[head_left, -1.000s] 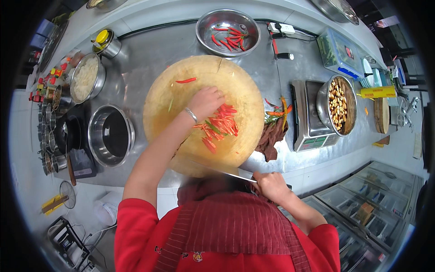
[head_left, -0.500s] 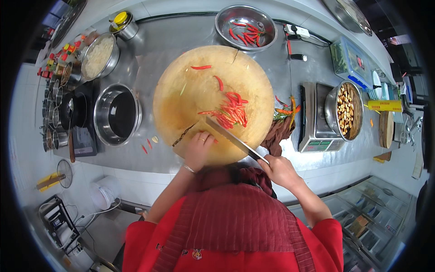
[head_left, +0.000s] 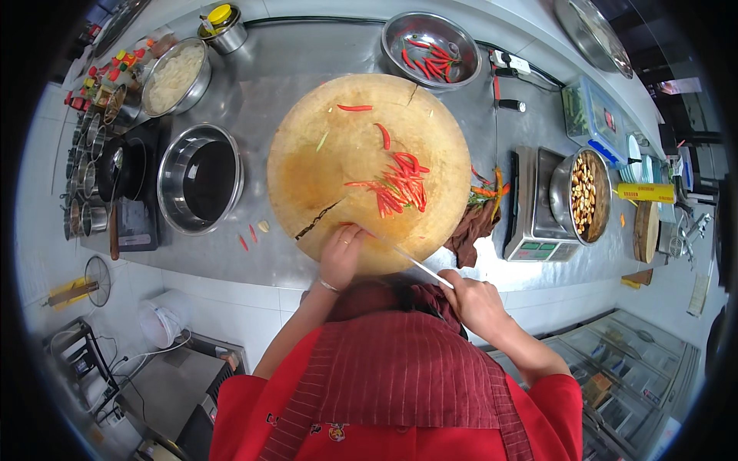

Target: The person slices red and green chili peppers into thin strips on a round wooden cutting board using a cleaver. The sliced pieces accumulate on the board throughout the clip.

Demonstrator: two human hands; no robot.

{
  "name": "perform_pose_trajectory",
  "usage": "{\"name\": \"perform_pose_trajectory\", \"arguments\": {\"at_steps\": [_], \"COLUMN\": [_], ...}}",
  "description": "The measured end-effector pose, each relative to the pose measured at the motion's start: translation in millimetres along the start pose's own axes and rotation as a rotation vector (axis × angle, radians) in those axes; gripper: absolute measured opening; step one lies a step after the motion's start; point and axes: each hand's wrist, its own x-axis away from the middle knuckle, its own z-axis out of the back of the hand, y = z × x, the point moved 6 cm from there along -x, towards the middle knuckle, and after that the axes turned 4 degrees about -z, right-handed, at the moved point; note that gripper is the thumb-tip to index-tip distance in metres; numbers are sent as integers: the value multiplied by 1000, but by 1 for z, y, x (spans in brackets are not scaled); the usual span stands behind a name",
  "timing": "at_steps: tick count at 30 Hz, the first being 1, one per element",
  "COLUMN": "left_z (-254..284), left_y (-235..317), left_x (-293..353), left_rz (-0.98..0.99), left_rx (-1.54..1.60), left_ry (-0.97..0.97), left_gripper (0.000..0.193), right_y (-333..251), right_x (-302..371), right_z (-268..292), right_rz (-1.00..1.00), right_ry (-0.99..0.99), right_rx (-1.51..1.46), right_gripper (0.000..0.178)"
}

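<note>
Your knife (head_left: pixel 411 261) lies low across the near edge of the round wooden chopping board (head_left: pixel 323 177), its blade angled from your right hand (head_left: pixel 475 301) up toward your left hand (head_left: pixel 340 253). Your right hand is closed around the handle. Your left hand rests on the board's near rim, fingers curled down; you cannot tell whether it pinches anything. A heap of red chillies (head_left: pixel 396 184) sits right of the board's middle. Beyond the board stands a steel bowl of chillies (head_left: pixel 430 50); to its left, an empty steel pot (head_left: pixel 201 178).
</note>
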Motion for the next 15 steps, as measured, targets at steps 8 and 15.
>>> {"name": "perform_pose_trajectory", "arguments": {"at_steps": [8,15], "left_z": [-1,1], "left_y": [-2,0], "left_x": [5,-1], "left_rz": [-6,-4], "left_rx": [-18,26], "left_ry": [17,14], "left_gripper": [22,21], "right_y": [-8,10], "right_x": [-3,-20], "right_z": [-4,-40], "right_rz": [-45,-47], "right_ry": [-126,-66], "right_rx": [74,33], "right_gripper": [18,20]}}
